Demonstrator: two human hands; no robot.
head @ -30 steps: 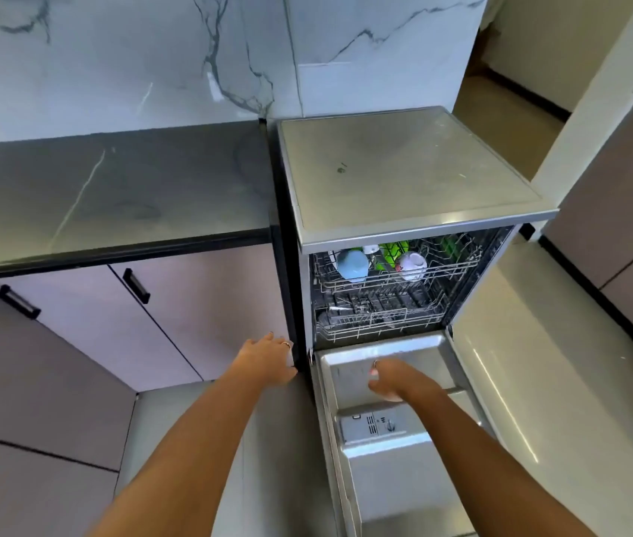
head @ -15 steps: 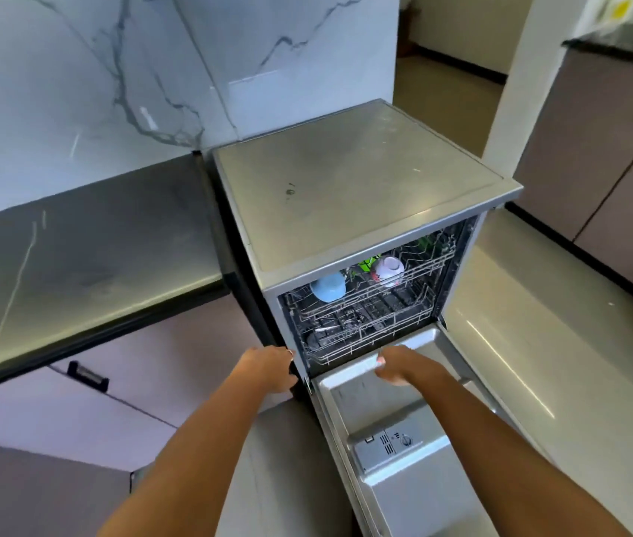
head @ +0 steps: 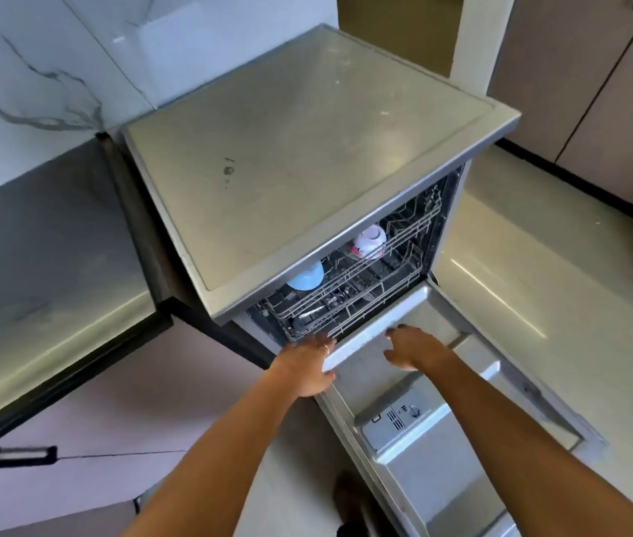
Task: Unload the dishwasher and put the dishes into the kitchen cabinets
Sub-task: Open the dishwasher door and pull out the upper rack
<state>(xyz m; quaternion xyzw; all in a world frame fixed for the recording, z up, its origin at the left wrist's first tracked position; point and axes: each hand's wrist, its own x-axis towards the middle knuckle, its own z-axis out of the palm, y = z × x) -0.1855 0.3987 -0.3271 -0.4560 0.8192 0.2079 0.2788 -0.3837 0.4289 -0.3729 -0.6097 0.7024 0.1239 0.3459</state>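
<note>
Standing at the open dishwasher [head: 307, 149], with its door [head: 423, 470] folded flat toward 5 o'clock. Judged to be the opening step of unloading: reaching for a rack, with no dish lifted out.

Left hand [head: 307, 362] at the left front corner of the opening, just at 7 o'clock of the lower rack [head: 319, 323]. Fingers stretched forward and loose, tips near the rack's front wire; gripping nothing. Cannot tell whether touching the wire or only beside it.

Right hand [head: 413, 348] above the inner face of the door near the hinge line, at 3 o'clock of the left hand. Fingers loosely bent, pointing to 11 o'clock, empty as well.

Dishes inside, on the upper rack [head: 404, 230]: a blue bowl [head: 306, 279] at 12 o'clock of the left hand, and a white cup [head: 369, 242] with pink marks at 1 o'clock of the bowl. Deeper contents too dark to tell.

Next, probably: hook both hands on a rack's front rim and draw it out evenly over the door, or reach in for the blue bowl directly. Calls for a level pull, to avoid rattling the cup. Afterwards, carrying toward a cabinet; nearest one with a black handle [head: 20, 457] at 8 o'clock, below the dark counter [head: 36, 265].
</note>
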